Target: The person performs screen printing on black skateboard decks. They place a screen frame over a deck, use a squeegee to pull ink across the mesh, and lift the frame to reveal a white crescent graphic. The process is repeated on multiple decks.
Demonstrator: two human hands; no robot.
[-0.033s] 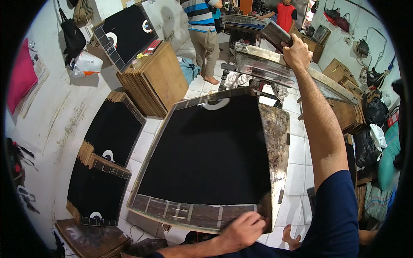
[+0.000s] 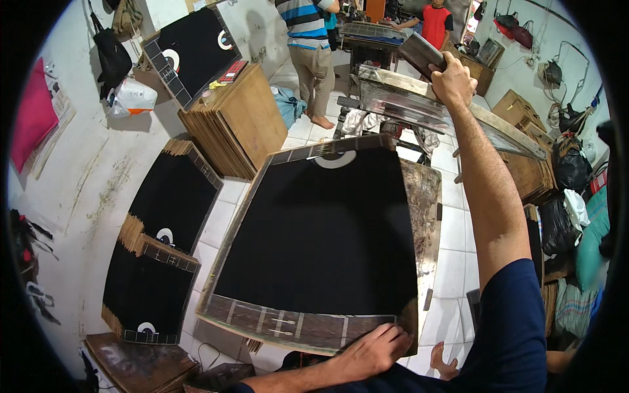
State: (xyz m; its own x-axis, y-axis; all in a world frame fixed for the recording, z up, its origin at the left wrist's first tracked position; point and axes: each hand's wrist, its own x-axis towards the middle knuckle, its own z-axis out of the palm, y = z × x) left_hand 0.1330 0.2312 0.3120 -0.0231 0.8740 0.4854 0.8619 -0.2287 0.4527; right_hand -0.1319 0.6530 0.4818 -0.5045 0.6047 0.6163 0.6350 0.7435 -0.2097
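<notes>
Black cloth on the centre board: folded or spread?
Spread: the black cloth lies flat across most of the board, no folds visible.

A large black panel (image 2: 314,242) lies flat over a stained brown tabletop (image 2: 427,203), which shows along its right side. Its matt face is edged in brownish grey; the near band (image 2: 295,321) and the far one carry pale ruled lines, and a white curved mark (image 2: 335,164) sits at the far edge. Beyond its far right corner, a dark flat slab (image 2: 419,54) is held up, tilted, apart from the panel
</notes>
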